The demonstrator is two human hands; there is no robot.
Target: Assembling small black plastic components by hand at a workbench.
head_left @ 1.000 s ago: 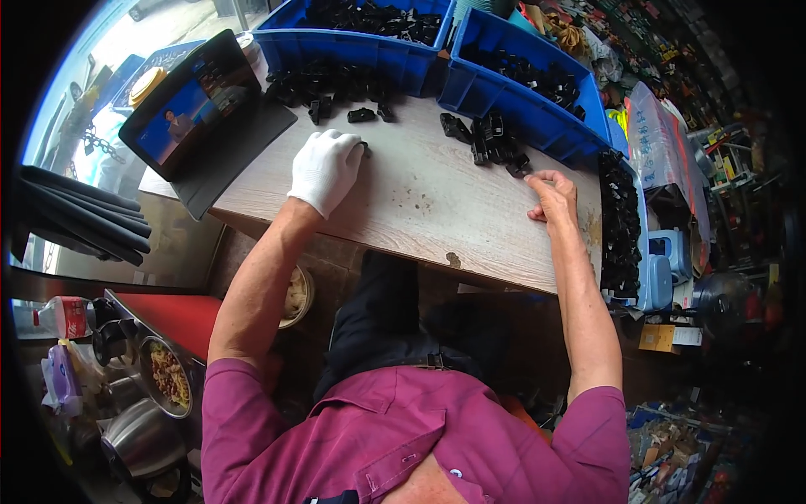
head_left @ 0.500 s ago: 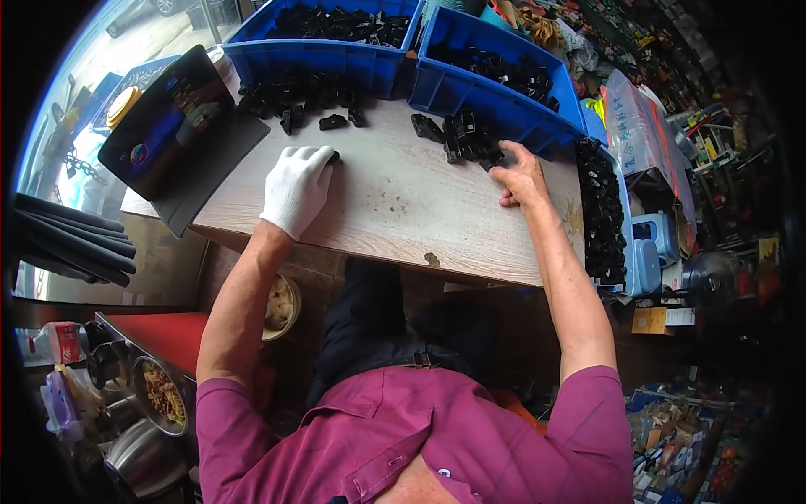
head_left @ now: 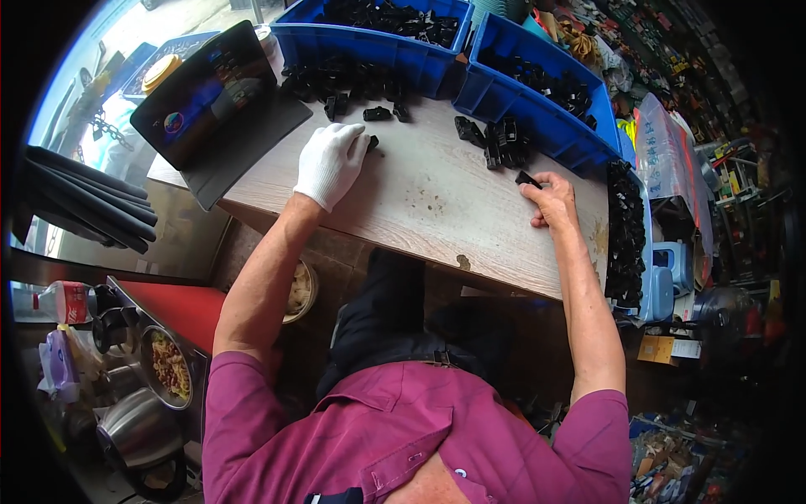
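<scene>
In a white glove, my left hand (head_left: 330, 164) is closed over the left part of the table (head_left: 420, 189). A small black plastic part (head_left: 372, 143) pokes out at its fingertips. My bare right hand (head_left: 554, 202) pinches another black plastic part (head_left: 527, 179) between thumb and fingers above the table's right side. Just beyond it lies a small group of black parts (head_left: 504, 144). Farther left, a larger heap of similar parts (head_left: 344, 80) sits against a blue bin, with a few single pieces (head_left: 378, 113) in front.
Two blue bins (head_left: 437, 71), (head_left: 537, 126) of black parts line the far edge. A tablet in a folding case (head_left: 210, 97) stands at the left. Another bin of black parts (head_left: 625, 235) is by the right edge. Low on the left are a metal kettle (head_left: 143, 428) and a food bowl (head_left: 168, 365).
My right hand has drawn back from the small group with one black part in its fingers. The view has shifted, so the scene sits farther right; my left hand keeps its grip.
</scene>
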